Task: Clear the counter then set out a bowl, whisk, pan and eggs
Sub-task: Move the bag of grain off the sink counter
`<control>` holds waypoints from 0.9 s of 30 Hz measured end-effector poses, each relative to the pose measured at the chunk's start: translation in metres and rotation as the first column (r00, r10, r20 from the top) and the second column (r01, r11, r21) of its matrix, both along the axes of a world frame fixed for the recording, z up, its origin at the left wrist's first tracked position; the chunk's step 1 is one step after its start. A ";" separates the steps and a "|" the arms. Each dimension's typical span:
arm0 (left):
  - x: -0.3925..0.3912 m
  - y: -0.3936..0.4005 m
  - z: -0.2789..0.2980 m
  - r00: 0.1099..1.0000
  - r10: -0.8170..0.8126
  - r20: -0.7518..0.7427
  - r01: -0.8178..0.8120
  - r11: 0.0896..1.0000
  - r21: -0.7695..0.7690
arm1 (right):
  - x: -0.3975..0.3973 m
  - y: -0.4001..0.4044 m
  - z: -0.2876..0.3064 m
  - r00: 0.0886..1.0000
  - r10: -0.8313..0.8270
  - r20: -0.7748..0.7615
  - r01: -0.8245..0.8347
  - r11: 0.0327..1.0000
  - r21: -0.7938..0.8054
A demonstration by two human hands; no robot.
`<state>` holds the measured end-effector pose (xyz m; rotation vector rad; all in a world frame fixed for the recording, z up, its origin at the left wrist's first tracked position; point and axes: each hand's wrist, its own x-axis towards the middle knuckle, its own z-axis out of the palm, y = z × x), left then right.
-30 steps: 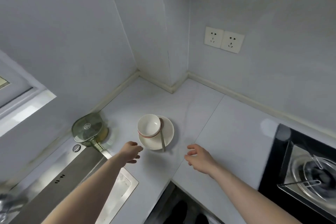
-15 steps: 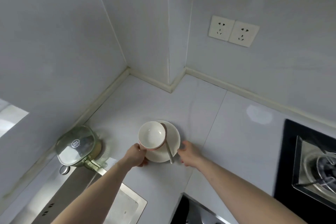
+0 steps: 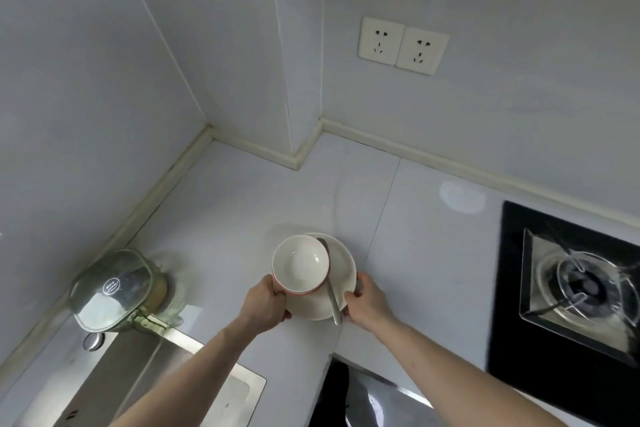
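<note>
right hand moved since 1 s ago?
Yes. The right hand closed in leftward on the plate and now grips its rim; before, a gap of counter separated them.

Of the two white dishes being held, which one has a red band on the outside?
The deep white ceramic bowl, gripped by the left hand, shows red below its rim. The flat white plate beneath it is plain white.

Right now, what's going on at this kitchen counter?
A person is holding a white plate with both hands, the left hand at its left edge and the right hand at its right edge. A bowl sits on the plate, with a spoon lying next to it. A glass jug stands by the sink, and the stove is off to the right. No whisk, pan or eggs are in view.
</note>
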<state>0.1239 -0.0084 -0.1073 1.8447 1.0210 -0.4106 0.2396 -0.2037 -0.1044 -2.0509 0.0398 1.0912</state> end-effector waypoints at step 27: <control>0.076 -0.399 0.140 0.772 -0.609 0.182 0.628 0.776 -0.067 | -0.076 -0.448 0.139 0.771 -0.615 0.165 0.593 0.788 0.165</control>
